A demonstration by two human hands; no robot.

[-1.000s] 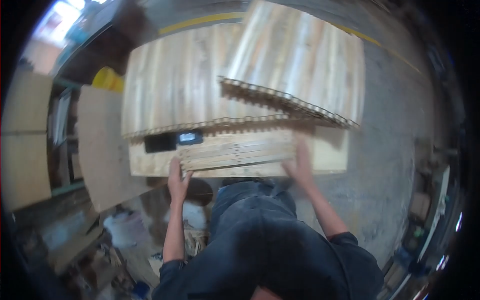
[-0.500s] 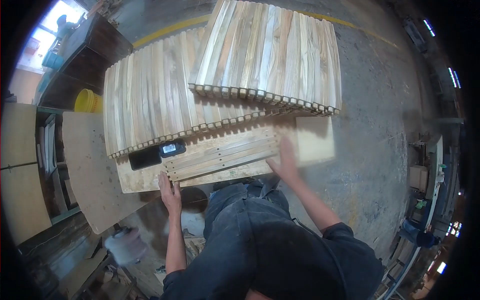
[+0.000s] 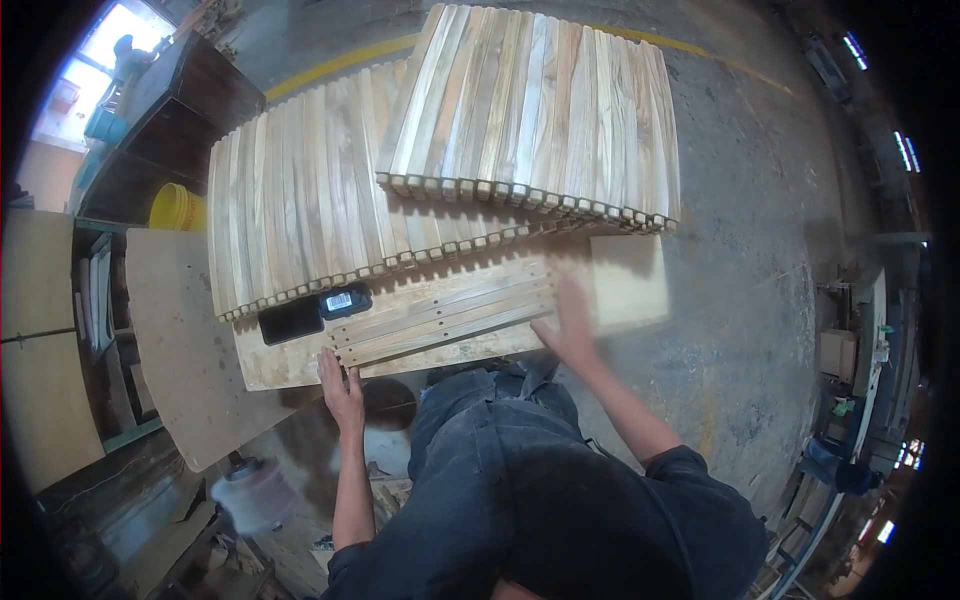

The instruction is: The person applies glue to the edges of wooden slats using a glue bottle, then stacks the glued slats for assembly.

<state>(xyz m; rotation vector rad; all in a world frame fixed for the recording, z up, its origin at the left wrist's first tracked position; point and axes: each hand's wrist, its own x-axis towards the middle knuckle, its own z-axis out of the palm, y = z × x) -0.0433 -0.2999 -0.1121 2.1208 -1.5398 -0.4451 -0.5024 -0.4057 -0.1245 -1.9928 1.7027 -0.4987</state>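
Several thin wooden slats (image 3: 445,318) with dark dots lie side by side on a pale board (image 3: 270,368). My left hand (image 3: 342,390) rests against their left end, fingers extended and thumb apart. At their right end is my right hand (image 3: 572,325), its thumb spread from its slightly blurred fingers. Beyond the slats, two stacks of wooden strips, a left one (image 3: 300,190) and a right one (image 3: 530,105), overlap. A black phone-like object (image 3: 291,321) and a dark case with a white label (image 3: 342,300) lie by the left stack's near edge.
A brown board (image 3: 185,330) extends on the left, with a yellow bucket (image 3: 177,207) behind it. Dark cabinets (image 3: 165,130) stand at the upper left. A blurred round object (image 3: 255,495) is at the lower left. Concrete floor and racks with timber are at the right.
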